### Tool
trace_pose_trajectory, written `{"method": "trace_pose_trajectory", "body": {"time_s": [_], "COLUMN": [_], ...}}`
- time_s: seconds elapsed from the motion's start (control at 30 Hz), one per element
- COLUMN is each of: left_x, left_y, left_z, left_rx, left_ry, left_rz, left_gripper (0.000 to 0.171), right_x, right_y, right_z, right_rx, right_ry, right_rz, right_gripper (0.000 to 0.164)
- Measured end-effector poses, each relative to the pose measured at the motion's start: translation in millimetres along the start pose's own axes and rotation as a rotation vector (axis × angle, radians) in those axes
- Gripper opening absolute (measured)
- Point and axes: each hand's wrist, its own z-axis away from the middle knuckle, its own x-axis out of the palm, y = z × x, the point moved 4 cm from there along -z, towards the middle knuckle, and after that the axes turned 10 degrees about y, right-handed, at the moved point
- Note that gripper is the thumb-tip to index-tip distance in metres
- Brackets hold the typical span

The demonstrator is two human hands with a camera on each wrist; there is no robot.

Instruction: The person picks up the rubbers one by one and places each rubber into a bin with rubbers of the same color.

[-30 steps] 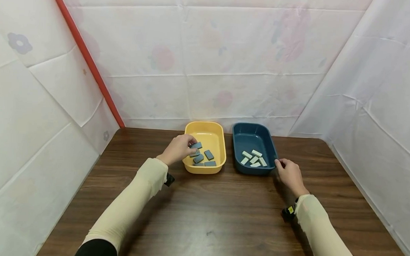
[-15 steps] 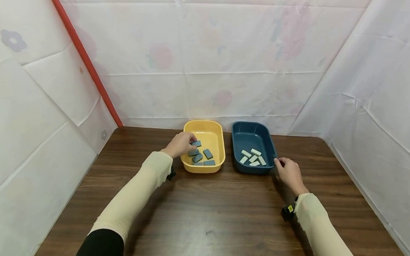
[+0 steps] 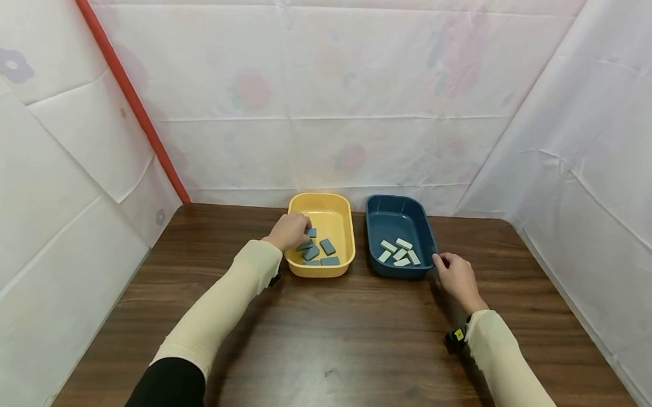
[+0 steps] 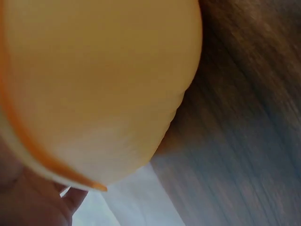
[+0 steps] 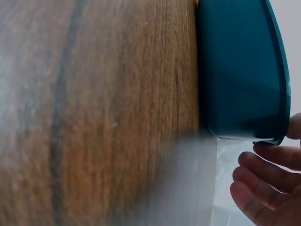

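My left hand (image 3: pixel 289 231) reaches over the left rim of a yellow tray (image 3: pixel 351 228). Its fingertips pinch a small grey rectangular block (image 3: pixel 312 233), whose near end the fingers cover. Several similar grey blocks (image 3: pixel 327 246) lie in the front half of that tray. From the left wrist, the tray's outer wall (image 4: pixel 103 84) hides most of the left hand (image 4: pixel 33 202). My right hand (image 3: pixel 456 279) pinches the front right corner of a dark blue tray (image 3: pixel 393 201), thumb above and index finger under the rim in the right wrist view. Several pale blocks (image 3: pixel 403 244) lie inside it.
Both trays stand side by side near the back edge of a brown wooden table (image 3: pixel 332 341), with a narrow gap between them. White patterned sheets (image 3: pixel 351 96) hang behind and at both sides. A red strip (image 3: pixel 130 95) runs up the left corner.
The left hand has turned slightly and its fingers now cover more of the grey block. The right hand stays at the blue tray's corner. The head view has shifted a little.
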Motion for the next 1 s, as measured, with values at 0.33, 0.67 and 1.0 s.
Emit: {"method": "trace_pose_trajectory", "body": {"time_s": [0.33,0.67,1.0], "left_x": [6.8,9.7,19.1], "left_y": [1.2,0.0,-7.3], "left_z": [-4.6,-7.8,-5.5], "left_rx": [-0.032,-0.069,-0.095], "left_ry": [0.040,0.045,0.072], "left_rz": [-0.070,-0.142,-0.107], "left_gripper": [0.014,0.028,0.035], "right_x": [-2,-2,2], "right_y": [-2,-3,-4], "right_z": [1,-3,-6], "right_rx": [-0.018,-0.032,-0.023], "right_ry": [0.006,0.011,-0.003], "right_rz": [0.009,0.011,0.001], "right_gripper": [0.047,0.045,0.045]}}
